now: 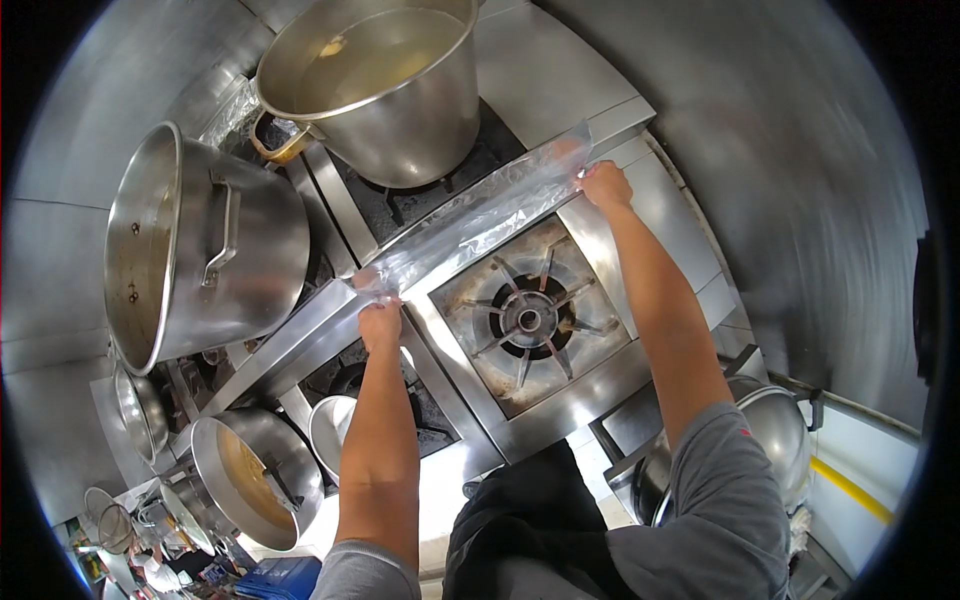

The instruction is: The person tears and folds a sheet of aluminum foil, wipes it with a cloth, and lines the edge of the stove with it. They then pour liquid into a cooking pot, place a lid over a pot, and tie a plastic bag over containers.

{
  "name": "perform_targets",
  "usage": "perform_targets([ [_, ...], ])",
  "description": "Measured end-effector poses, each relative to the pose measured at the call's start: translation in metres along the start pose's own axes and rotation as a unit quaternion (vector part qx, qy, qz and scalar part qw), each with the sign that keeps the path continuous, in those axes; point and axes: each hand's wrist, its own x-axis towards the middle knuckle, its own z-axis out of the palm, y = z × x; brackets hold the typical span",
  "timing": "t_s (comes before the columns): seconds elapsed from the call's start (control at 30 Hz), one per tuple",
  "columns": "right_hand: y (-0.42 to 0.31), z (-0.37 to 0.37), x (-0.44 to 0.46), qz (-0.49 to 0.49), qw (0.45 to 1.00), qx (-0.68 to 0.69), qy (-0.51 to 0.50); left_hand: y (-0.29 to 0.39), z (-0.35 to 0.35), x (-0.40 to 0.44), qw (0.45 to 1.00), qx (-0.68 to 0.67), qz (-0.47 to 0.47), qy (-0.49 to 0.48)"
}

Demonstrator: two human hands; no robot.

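A clear plastic sheet (490, 222) is stretched between my two hands, over the steel ledge behind the front burners. My left hand (380, 325) is closed on its near-left end, and my right hand (606, 186) pinches the far-right end. Whether it is a bag or film, I cannot tell. Below it, between my forearms, is a gas burner (530, 320) with a stained plate and a spoked grate; no pot stands on it. Just beyond the sheet, a large steel pot (420, 125) of cloudy liquid sits on a rear burner.
Left of it stands another big steel pot (250, 245) with a side handle. A wide pan (300, 455) holding brownish contents and a small white bowl (326, 428) are by my left forearm. Lidded cookware (775, 425) lies beside my right elbow. A steel wall (790, 170) rises at right.
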Motion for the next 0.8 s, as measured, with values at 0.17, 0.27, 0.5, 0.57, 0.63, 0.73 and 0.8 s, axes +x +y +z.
perform_targets([
  [0.17,0.001,0.001,0.003,0.005,1.000,-0.001,-0.007,0.005,-0.004,-0.006,1.000,-0.004,0.012,0.006],
  [0.27,0.002,0.004,0.004,0.002,1.000,0.001,-0.006,0.015,-0.015,-0.019,1.000,0.022,0.021,-0.005],
  [0.5,0.001,0.014,-0.031,-0.160,0.982,-0.011,0.098,0.025,-0.014,-0.030,0.997,0.070,0.016,0.016],
  [0.57,0.006,0.029,-0.027,-0.170,0.979,-0.025,0.113,0.024,-0.013,-0.028,0.996,0.082,0.022,0.028],
  [0.63,0.005,0.033,-0.029,-0.180,0.975,-0.038,0.127,0.025,-0.015,-0.032,0.998,0.062,0.003,0.017],
  [0.73,-0.001,0.032,-0.040,-0.149,0.980,-0.055,0.120,0.034,-0.019,-0.043,0.997,0.067,-0.009,0.024],
  [0.8,-0.007,0.021,-0.057,-0.152,0.981,-0.076,0.097,0.044,-0.024,-0.056,0.997,0.069,-0.014,0.034],
])
